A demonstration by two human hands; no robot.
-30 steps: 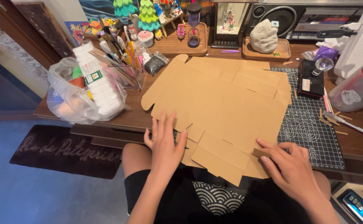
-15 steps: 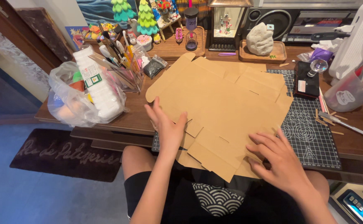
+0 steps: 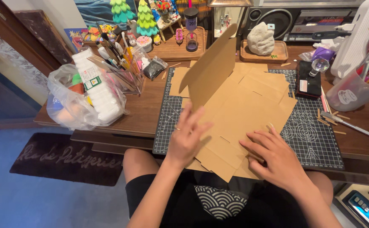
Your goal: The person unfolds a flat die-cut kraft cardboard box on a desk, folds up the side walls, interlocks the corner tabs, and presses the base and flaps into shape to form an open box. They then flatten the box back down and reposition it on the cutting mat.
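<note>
Desk point(image 3: 150, 105) — hands on cardboard point(image 3: 243, 114)

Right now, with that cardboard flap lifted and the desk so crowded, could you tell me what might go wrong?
The raised flap of the cardboard sheet leans toward the hourglass and the small tree figures; swinging it further might knock them.

The sheet's near edge overhangs the cutting mat toward the lap. Only the right hand presses it flat, so it may slide off.

The left hand is blurred, so its contact with the flap cannot be judged; the flap could drop back.
</note>
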